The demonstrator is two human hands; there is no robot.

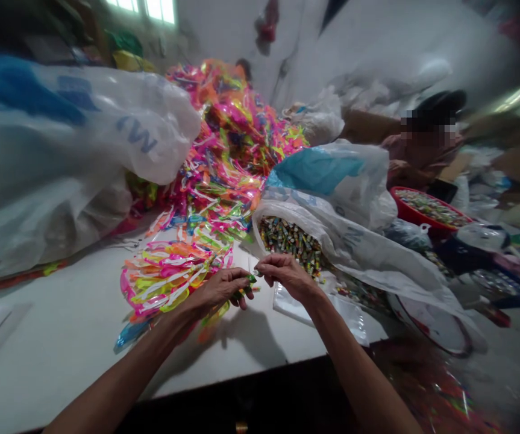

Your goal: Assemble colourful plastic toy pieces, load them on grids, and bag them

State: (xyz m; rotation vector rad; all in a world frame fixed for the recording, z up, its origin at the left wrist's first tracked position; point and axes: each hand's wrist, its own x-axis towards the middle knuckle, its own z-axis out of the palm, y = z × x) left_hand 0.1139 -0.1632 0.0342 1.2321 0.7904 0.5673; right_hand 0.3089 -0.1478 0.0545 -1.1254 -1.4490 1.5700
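Note:
My left hand (223,286) is closed around a small green piece (252,278) that pokes out at the fingertips; its kind is too small to tell. My right hand (287,274) pinches with thumb and forefinger close to that piece, and whatever lies between those fingertips cannot be made out. A fanned bundle of bright, see-through plastic items (164,277) in pink, yellow and orange lies on the white table (74,328) by my left hand. Just beyond my right hand, an open white sack (354,232) holds many small multicoloured cylinders (289,238).
Clear plastic bags (296,304) lie flat near the table's front edge. A tall heap of neon plastic items (228,138) rises behind, beside a large white sack (151,123). Across to the right, a person (422,144) sits by a red basin (404,208) of small pieces.

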